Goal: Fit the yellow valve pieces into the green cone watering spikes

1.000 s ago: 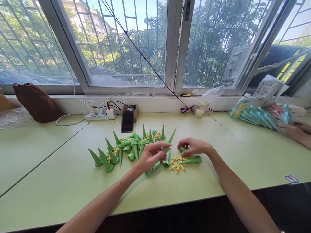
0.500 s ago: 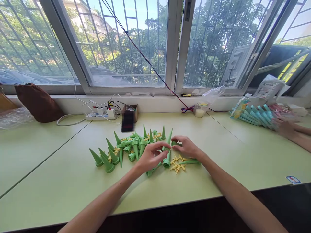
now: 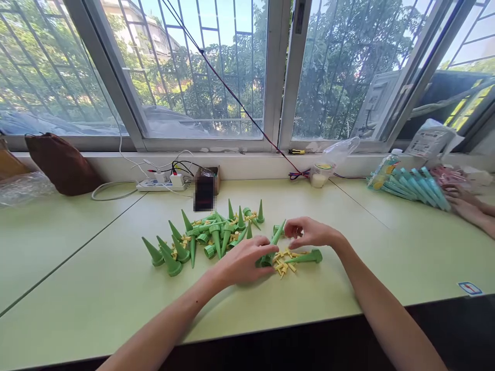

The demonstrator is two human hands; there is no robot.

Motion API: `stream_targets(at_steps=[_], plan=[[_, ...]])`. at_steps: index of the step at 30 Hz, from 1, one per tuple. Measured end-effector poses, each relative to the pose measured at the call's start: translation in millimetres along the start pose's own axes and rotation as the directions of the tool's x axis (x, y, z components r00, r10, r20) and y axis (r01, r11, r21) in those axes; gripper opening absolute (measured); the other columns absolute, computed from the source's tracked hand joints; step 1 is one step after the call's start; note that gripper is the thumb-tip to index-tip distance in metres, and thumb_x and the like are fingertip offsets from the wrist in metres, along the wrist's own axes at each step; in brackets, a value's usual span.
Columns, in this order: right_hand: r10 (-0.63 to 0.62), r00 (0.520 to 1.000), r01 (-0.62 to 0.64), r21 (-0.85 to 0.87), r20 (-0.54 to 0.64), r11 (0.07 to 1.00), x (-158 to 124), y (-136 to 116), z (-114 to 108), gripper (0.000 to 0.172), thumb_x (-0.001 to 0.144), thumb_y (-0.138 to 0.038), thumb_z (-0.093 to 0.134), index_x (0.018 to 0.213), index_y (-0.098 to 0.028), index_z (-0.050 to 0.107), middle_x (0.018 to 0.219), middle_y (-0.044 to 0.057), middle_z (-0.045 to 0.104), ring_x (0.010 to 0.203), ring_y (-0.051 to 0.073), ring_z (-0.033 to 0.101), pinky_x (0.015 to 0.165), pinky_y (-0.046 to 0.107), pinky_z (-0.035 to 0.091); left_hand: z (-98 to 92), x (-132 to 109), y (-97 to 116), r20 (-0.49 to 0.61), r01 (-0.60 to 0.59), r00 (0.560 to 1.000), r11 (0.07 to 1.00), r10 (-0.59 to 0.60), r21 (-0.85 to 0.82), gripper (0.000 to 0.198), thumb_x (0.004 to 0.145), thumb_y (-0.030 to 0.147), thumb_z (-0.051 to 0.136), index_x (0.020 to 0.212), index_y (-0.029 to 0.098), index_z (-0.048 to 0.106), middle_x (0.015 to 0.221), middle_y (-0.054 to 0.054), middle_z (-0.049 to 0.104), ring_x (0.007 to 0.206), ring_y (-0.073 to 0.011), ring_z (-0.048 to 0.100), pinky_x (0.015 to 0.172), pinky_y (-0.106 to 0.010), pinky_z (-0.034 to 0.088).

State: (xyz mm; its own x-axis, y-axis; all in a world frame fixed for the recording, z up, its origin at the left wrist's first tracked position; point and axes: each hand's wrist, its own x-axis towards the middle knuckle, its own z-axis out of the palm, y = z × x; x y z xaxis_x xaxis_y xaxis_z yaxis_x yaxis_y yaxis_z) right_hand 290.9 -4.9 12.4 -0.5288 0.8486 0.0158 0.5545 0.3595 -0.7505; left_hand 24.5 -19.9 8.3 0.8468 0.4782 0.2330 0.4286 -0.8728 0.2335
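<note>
Green spike (image 3: 278,233): I saw the left hand (image 3: 249,260) drop and close on it, beside the yellow connectors (image 3: 285,264) on the tabletop (image 3: 301,304). Right hand (image 3: 309,232) drew back, fingers parted, leaving the left gripping alone.

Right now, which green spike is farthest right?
The green spike on its side near the right hand, tip among yellow pieces; others are further left.

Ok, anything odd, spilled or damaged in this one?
No clear spill or damage. The one oddity: the dark object by the box looks pixelated, as if masked. The green cones are jumbled, some upright, some lying down.
</note>
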Motion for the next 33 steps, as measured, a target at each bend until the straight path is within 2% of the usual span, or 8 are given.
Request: stream_targets(at_steps=[2,4,8,13,16,22,29,33], plan=[[0.064,0.985,-0.067,0.011,0.160,0.998,-3,1,-3,0.042,0.062,-0.037,0.084,0.095,-0.018,0.066,0.082,0.000,0.062,0.077,0.016,0.057,0.068,0.025,0.046,0.7,0,0,0.026,-0.014,1.000,0.998,0.013,0.054,0.039,0.082,0.037,0.072,0.118,0.025,0.062,0.099,-0.004,0.061,0.084,-0.0196,0.060,0.073,-0.029,0.048],[0.125,0.957,-0.123,-0.024,0.260,0.992,-3,2,-4,0.051,0.056,-0.037,0.087,0.099,-0.017,0.067,0.083,0.000,0.061,0.078,0.015,0.056,0.068,0.025,0.045,1.5,0,0,0.036,-0.017,0.999,0.997,0.014,0.079,0.037,0.084,0.036,0.070,0.118,0.025,0.061,0.099,-0.005,0.060,0.086,-0.0203,0.060,0.074,-0.029,0.048],[0.141,0.947,-0.130,-0.057,0.289,0.990,0,5,-1,0.048,0.057,-0.037,0.086,0.098,-0.016,0.069,0.079,-0.001,0.060,0.075,0.014,0.055,0.066,0.024,0.044,2.8,1,0,0.019,0.005,1.000,0.997,-0.006,0.071,0.034,0.088,0.034,0.066,0.121,0.026,0.060,0.101,-0.005,0.059,0.088,-0.0201,0.060,0.075,-0.029,0.049],[0.045,0.981,-0.038,-0.045,0.188,0.998,0,6,2,0.024,0.068,-0.028,0.077,0.089,-0.018,0.073,0.077,0.000,0.062,0.073,0.015,0.056,0.063,0.023,0.045,5.5,1,-4,-0.011,0.037,0.999,0.999,-0.037,-0.009,0.037,0.086,0.033,0.067,0.122,0.026,0.061,0.103,-0.006,0.060,0.089,-0.0212,0.062,0.077,-0.030,0.050],[0.010,0.993,-0.002,-0.071,0.114,0.997,1,6,4,0.017,0.072,-0.024,0.073,0.088,-0.019,0.075,0.081,0.002,0.065,0.074,0.016,0.058,0.063,0.024,0.047,7.6,1,-7,-0.042,0.055,0.997,0.994,-0.059,-0.093,0.038,0.085,0.030,0.068,0.122,0.026,0.061,0.104,-0.006,0.062,0.092,-0.0215,0.062,0.081,-0.030,0.050],[-0.026,1.000,0.026,-0.135,0.001,0.991,6,2,11,0.014,0.076,-0.020,0.069,0.087,-0.020,0.076,0.088,0.003,0.065,0.078,0.018,0.061,0.070,0.026,0.049,9.0,2,-12,-0.090,0.113,0.987,0.968,-0.136,-0.226,0.036,0.084,0.030,0.067,0.119,0.024,0.063,0.111,-0.007,0.064,0.100,-0.0230,0.063,0.089,-0.033,0.049],[-0.069,0.992,0.046,-0.211,-0.106,0.976,14,3,22,0.016,0.078,-0.014,0.067,0.088,-0.021,0.077,0.090,0.003,0.065,0.079,0.017,0.061,0.073,0.027,0.048,11.5,4,-16,-0.146,0.143,0.973,0.964,-0.179,-0.225,0.031,0.082,0.023,0.063,0.113,0.022,0.065,0.108,-0.008,0.064,0.096,-0.0224,0.063,0.086,-0.032,0.050],[-0.137,0.981,0.107,-0.204,-0.140,0.973,18,6,29,0.018,0.080,-0.011,0.065,0.090,-0.022,0.076,0.093,0.004,0.066,0.084,0.018,0.063,0.078,0.028,0.049,13.4,5,-18,-0.173,0.168,0.963,0.962,-0.206,-0.214,0.032,0.081,0.021,0.061,0.113,0.021,0.065,0.100,-0.007,0.065,0.092,-0.0223,0.063,0.084,-0.033,0.049]])
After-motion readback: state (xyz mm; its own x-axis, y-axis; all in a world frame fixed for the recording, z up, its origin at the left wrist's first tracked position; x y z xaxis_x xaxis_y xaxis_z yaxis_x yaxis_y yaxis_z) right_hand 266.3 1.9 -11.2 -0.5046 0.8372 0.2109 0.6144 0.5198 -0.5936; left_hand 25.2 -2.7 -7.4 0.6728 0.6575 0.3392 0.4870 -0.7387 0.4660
